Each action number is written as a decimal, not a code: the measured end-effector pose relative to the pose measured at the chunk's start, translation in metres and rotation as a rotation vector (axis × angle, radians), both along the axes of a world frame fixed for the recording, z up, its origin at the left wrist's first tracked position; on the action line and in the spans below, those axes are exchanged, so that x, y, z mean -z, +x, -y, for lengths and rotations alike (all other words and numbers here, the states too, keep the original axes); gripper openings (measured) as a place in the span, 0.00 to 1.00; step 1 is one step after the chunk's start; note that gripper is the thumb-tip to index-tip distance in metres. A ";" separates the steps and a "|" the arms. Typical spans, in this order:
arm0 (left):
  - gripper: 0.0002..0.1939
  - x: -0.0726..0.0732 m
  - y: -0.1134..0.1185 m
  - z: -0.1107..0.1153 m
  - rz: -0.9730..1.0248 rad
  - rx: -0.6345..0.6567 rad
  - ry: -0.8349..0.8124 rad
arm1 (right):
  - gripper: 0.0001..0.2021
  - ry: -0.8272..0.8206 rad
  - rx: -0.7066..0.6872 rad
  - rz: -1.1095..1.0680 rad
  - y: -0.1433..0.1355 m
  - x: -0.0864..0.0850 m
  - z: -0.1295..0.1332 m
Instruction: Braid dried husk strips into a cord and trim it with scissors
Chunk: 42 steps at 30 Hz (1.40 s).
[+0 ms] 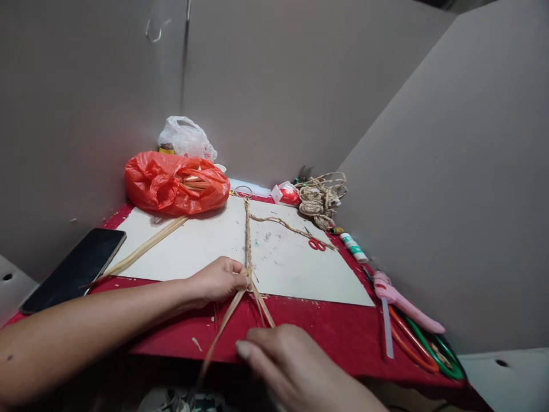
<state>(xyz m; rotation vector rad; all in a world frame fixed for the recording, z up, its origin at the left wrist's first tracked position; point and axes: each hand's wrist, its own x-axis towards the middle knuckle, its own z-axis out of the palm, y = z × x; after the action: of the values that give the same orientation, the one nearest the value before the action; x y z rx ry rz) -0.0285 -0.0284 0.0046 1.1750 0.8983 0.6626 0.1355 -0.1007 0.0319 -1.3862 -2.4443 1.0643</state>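
Left hand (219,279) pinches braided fibre cord (247,237), frame center; right hand (294,360), lower center, fingers curled near loose strands (263,307), grip unclear. Red-handled scissors (317,245) right of center.

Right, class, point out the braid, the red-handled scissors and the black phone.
Braid (247,236): head view, midway along its length.
Red-handled scissors (317,245): head view, on the handles.
Black phone (76,269): head view, middle of its screen.
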 end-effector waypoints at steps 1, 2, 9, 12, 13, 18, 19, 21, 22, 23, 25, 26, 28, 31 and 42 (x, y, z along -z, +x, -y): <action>0.08 -0.001 -0.001 0.000 0.018 0.011 -0.018 | 0.19 0.017 0.080 -0.062 0.007 -0.003 -0.005; 0.09 -0.001 -0.002 -0.001 0.039 0.024 -0.034 | 0.20 0.055 0.209 -0.145 0.012 -0.005 -0.012; 0.12 -0.005 -0.003 -0.002 0.140 0.095 -0.091 | 0.20 -0.429 0.321 -0.585 0.005 0.013 -0.061; 0.09 -0.006 -0.004 -0.002 0.083 0.069 -0.068 | 0.21 -0.569 0.325 -0.545 0.002 0.018 -0.071; 0.09 -0.005 -0.004 -0.003 0.055 0.075 -0.042 | 0.21 -0.586 0.321 -0.522 0.003 0.019 -0.074; 0.11 0.004 -0.008 -0.009 -0.171 0.117 0.276 | 0.20 -0.800 0.346 -0.538 0.003 0.027 -0.079; 0.11 0.003 -0.009 -0.009 -0.262 0.114 0.348 | 0.20 -0.818 0.383 -0.588 0.000 0.029 -0.077; 0.12 -0.003 -0.013 -0.009 -0.466 0.133 0.477 | 0.20 -0.807 0.458 -0.685 -0.007 0.031 -0.071; 0.12 -0.007 -0.015 -0.007 -0.564 0.143 0.538 | 0.20 -0.793 0.497 -0.723 -0.011 0.033 -0.068; 0.13 -0.012 -0.017 -0.005 -0.656 0.151 0.606 | 0.20 -0.778 0.535 -0.753 -0.014 0.034 -0.064; 0.14 -0.022 -0.019 0.002 -0.813 0.156 0.750 | 0.19 -0.754 0.594 -0.803 -0.020 0.035 -0.059; 0.15 -0.026 -0.019 0.006 -0.883 0.159 0.811 | 0.19 -0.743 0.617 -0.826 -0.021 0.035 -0.057; 0.16 -0.030 -0.016 0.015 -1.010 0.189 0.888 | 0.19 -0.731 0.659 -0.877 -0.024 0.036 -0.053; 0.16 -0.025 -0.009 0.027 -1.167 0.272 0.967 | 0.21 -0.747 0.686 -0.966 -0.027 0.038 -0.051; 0.14 -0.025 -0.008 0.044 -1.004 0.467 1.042 | 0.12 -0.822 0.640 -1.009 -0.022 0.038 -0.048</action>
<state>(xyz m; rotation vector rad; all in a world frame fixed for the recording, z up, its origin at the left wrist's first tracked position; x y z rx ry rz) -0.0367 -0.0724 0.0294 2.6882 1.0273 0.0562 0.1135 -0.0530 -0.0065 -1.1479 -0.7959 1.9683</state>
